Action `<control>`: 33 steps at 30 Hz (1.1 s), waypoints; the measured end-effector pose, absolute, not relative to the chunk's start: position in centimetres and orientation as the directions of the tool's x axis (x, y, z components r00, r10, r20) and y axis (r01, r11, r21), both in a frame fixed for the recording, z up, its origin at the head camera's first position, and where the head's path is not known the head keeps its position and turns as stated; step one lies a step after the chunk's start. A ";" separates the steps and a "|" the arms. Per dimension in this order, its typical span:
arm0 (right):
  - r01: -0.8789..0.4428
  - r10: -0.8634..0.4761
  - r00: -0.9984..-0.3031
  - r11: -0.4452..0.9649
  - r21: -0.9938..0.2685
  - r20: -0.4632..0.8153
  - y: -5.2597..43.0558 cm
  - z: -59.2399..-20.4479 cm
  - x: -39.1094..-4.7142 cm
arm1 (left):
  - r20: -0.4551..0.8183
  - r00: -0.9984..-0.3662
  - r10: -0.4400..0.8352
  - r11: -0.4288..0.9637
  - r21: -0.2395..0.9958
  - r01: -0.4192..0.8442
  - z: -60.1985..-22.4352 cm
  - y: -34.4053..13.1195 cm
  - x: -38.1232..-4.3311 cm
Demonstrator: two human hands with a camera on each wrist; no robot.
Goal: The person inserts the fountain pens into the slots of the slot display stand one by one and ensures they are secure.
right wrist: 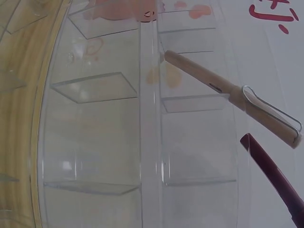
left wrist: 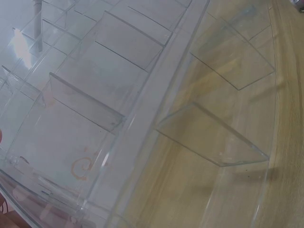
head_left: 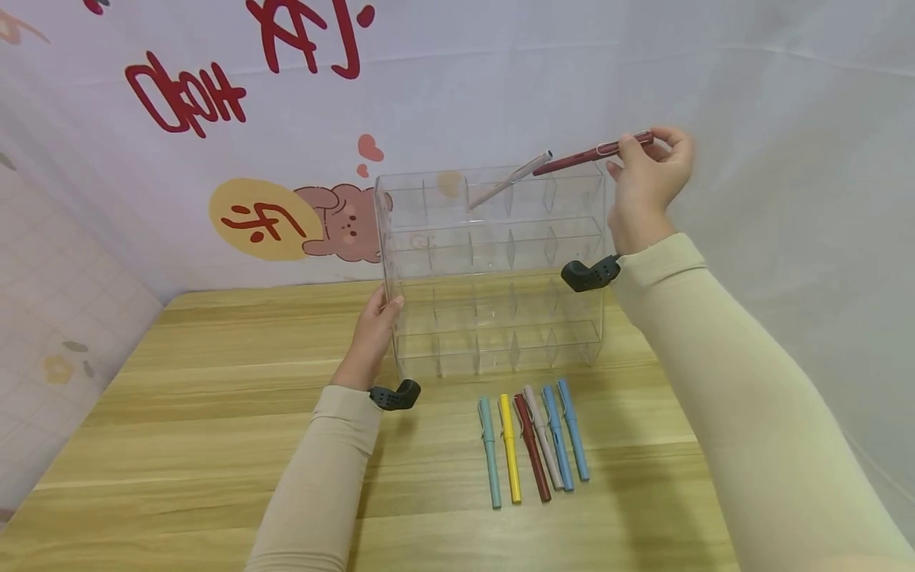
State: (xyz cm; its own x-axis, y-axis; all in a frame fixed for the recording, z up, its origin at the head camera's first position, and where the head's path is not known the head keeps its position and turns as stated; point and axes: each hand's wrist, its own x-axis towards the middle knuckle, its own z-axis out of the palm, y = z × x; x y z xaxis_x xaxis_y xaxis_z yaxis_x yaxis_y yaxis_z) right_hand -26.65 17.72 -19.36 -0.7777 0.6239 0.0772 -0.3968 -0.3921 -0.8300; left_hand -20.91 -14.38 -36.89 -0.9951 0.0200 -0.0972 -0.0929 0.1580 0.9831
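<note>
A clear acrylic organizer point(head_left: 493, 274) with rows of small compartments stands upright on the table. My left hand point(head_left: 376, 326) grips its left side wall, thumb in front. Up at the top right, my right hand point(head_left: 652, 171) pinches a dark red pen point(head_left: 593, 155) by its capped end, its other end pointing left over the top row. A pale pinkish-grey pen point(head_left: 511, 179) leans in a top-row compartment, its clip end sticking up to the right. In the right wrist view, the dark red pen point(right wrist: 273, 173) lies just below the pale pen point(right wrist: 204, 78), with a gap between them.
Several pens lie side by side on the wooden table point(head_left: 236, 413) in front of the organizer: a green pen point(head_left: 489, 453), a yellow pen point(head_left: 511, 449), a red pen point(head_left: 532, 449), a pale pen point(head_left: 545, 437) and blue pens point(head_left: 574, 429). A white printed curtain point(head_left: 500, 87) hangs close behind.
</note>
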 end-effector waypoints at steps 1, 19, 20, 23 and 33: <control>-0.398 0.621 -0.779 -0.388 -0.831 0.083 17.6 -19.4 -26.8 | -0.096 -0.995 0.021 0.161 0.983 -0.092 -36.9 -14.4 -20.9; -0.337 0.572 -0.805 -0.225 -0.914 0.156 15.3 -20.2 -27.9 | -0.082 -0.996 0.023 0.142 0.987 -0.078 -36.9 -14.6 -21.0; -0.336 0.570 -0.806 -0.219 -0.916 0.159 15.2 -20.4 -27.9 | -0.082 -0.996 0.023 0.146 0.986 -0.078 -36.9 -14.6 -21.1; -0.335 0.566 -0.806 -0.191 -0.923 0.175 15.1 -20.8 -28.0 | -0.089 -0.996 0.017 0.145 0.986 -0.086 -36.9 -14.6 -21.1; -0.326 0.556 -0.809 -0.157 -0.932 0.189 14.9 -21.7 -28.2 | -0.101 -0.995 0.015 0.145 0.985 -0.098 -37.0 -14.6 -21.0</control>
State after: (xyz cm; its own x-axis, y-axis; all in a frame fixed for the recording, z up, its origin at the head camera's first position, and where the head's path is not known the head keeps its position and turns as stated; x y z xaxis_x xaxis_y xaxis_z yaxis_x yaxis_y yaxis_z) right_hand -28.25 14.89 -21.67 -0.8092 0.5561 0.1894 -0.3260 -0.1569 -0.9323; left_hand -21.04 -14.60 -37.04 -0.9947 0.0146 -0.1013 -0.0982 0.1448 0.9846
